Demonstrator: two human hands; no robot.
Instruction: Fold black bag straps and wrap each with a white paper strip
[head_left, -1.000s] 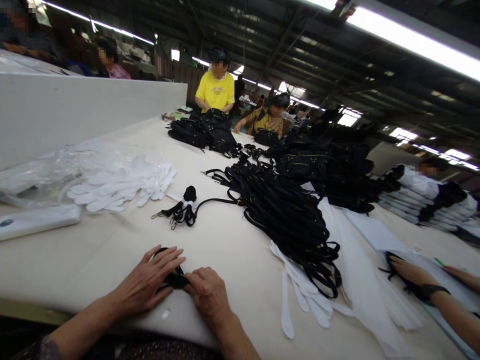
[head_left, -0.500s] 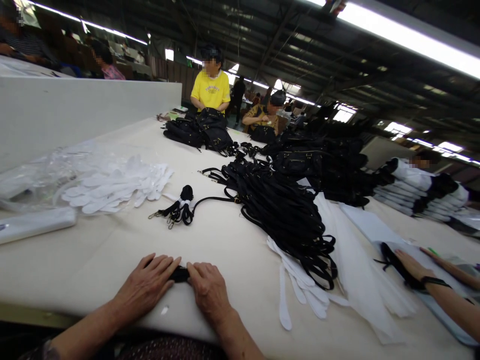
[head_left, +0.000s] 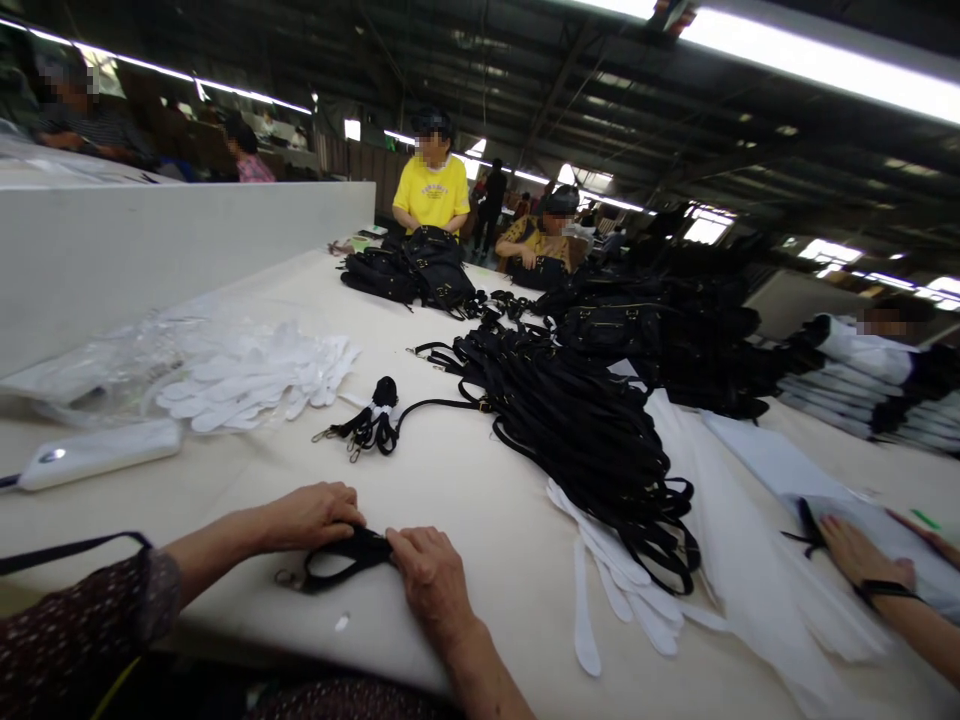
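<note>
A black strap lies folded at the near edge of the table, with a loop and a metal clasp showing below my left hand. The curled fingers of that hand grip the upper left of the folded strap. On its other end, the fingers and thumb of my right hand are closed. What is under the fingertips is hidden. Farther up the table sits a bundled black strap, wrapped in white, with several metal hooks. One strap runs from it to a big pile of black straps.
White paper strips lie right of my hands, and more lie left beside clear plastic. A white handheld device rests at left. Black bags are farther back. A co-worker's hand works at right; a person in yellow stands opposite.
My left hand has curled its fingers and shifted slightly up, uncovering a strap loop and clasp. My right hand stays on the strap. The view has shifted slightly.
</note>
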